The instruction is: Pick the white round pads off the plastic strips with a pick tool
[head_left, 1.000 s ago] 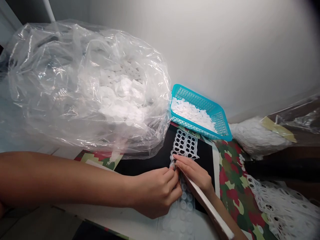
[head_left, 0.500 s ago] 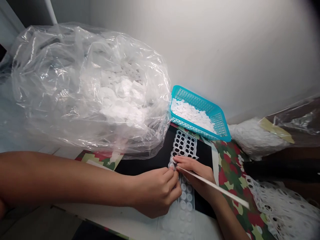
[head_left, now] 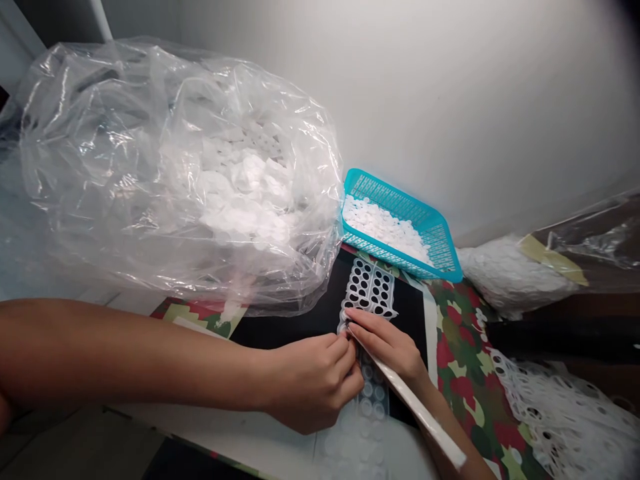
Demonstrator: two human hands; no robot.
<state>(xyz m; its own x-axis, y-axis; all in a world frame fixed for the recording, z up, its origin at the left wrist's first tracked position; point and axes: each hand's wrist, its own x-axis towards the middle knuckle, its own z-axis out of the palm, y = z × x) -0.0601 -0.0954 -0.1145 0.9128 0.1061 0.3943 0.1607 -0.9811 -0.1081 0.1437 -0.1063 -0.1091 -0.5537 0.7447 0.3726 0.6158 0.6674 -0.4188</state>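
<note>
My left hand (head_left: 313, 380) reaches in from the left, its fingertips pinching the edge of a white perforated sheet (head_left: 370, 290). The upper part of that sheet shows rows of oval holes over a black board (head_left: 300, 330). Below my fingers, translucent round discs (head_left: 367, 407) still sit on the strip. My right hand (head_left: 385, 343) lies just beyond the left, gripping a long flat white strip (head_left: 415, 407). The strip's tip meets the sheet beside my left fingertips, and the fingers hide that contact point.
A large clear plastic bag (head_left: 175, 167) of white discs sits at the upper left. A teal plastic basket (head_left: 395, 200) holds loose white discs. A camouflage-patterned sheet (head_left: 470, 373) lies under the board, with punched white lace-like waste (head_left: 560, 420) and a bagged white bundle (head_left: 510, 277) to the right.
The white strip in my right hand has swung from pointing right to sloping more steeply toward me. My left hand stays pinched at the sheet's edge.
</note>
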